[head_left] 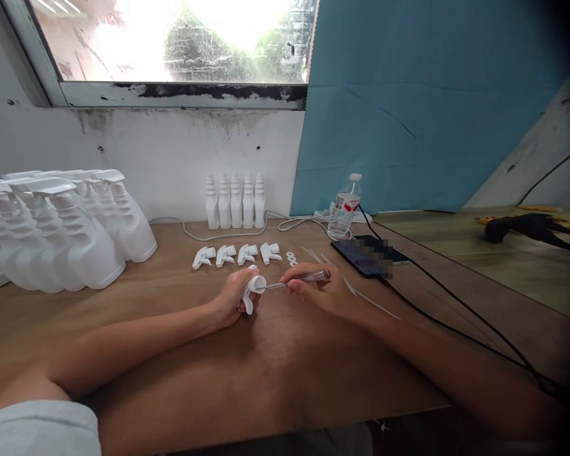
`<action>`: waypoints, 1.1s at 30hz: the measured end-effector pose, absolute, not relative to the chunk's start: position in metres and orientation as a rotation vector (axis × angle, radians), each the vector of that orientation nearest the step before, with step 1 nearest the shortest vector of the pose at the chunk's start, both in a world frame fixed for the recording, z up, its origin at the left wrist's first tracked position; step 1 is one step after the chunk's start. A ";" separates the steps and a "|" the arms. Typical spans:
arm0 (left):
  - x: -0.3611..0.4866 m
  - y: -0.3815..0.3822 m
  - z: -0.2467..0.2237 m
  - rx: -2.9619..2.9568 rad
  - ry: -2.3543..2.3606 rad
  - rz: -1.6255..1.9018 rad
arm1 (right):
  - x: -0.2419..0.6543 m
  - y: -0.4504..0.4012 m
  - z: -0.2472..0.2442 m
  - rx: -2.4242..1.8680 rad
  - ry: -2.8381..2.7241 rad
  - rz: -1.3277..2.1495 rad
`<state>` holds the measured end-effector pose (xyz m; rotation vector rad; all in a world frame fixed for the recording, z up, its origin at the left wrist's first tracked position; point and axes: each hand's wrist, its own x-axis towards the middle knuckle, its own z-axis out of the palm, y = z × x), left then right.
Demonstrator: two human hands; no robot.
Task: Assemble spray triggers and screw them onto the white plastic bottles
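Observation:
My left hand (231, 296) is closed around a white trigger spray head (257, 284), its round collar turned to the right. Between the fingers of my right hand (320, 290) is a screwdriver (312, 276) with a clear brownish handle. Its thin metal shaft points left and the tip reaches the collar opening; how deep it goes I cannot tell. Behind my hands, several more white trigger spray heads (247, 254) lie in a row. Small white rings (291, 258) sit at the row's right end, and thin white tubes (375, 304) lie beside and partly behind my right hand.
Large white spray bottles (92, 253) crowd the left of the table. Several slim white bottles (236, 202) stand by the wall. At the right are a water bottle (342, 212), a dark phone (361, 256) and black cables (437, 310).

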<state>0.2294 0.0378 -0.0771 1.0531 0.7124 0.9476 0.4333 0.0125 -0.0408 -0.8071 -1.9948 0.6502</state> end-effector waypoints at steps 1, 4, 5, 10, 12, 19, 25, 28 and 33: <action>0.230 0.037 -0.077 1.059 0.718 0.948 | 0.434 0.013 -0.042 -0.802 -1.974 0.629; 0.230 0.036 -0.076 1.081 0.735 0.950 | 0.435 0.012 -0.042 -0.768 -1.962 0.427; 0.230 0.036 -0.076 1.089 0.740 0.950 | 0.435 0.012 -0.042 -0.735 -1.982 0.323; 0.231 0.037 -0.078 1.121 0.770 0.957 | 0.430 0.008 -0.042 -0.451 -2.152 -0.128; 0.231 0.038 -0.079 1.131 0.782 0.967 | 0.428 0.006 -0.041 -0.458 -2.218 -0.179; 0.231 0.038 -0.082 1.158 0.797 0.948 | 0.421 -0.003 -0.033 -0.651 -2.183 0.095; 0.229 0.040 -0.082 1.127 0.785 0.919 | 0.421 0.004 -0.035 -0.830 -1.943 0.764; 0.228 0.041 -0.082 1.097 0.761 0.904 | 0.421 0.011 -0.042 -0.794 -1.795 0.984; 0.227 0.041 -0.079 1.050 0.696 0.874 | 0.419 0.008 -0.045 -0.753 -1.742 0.996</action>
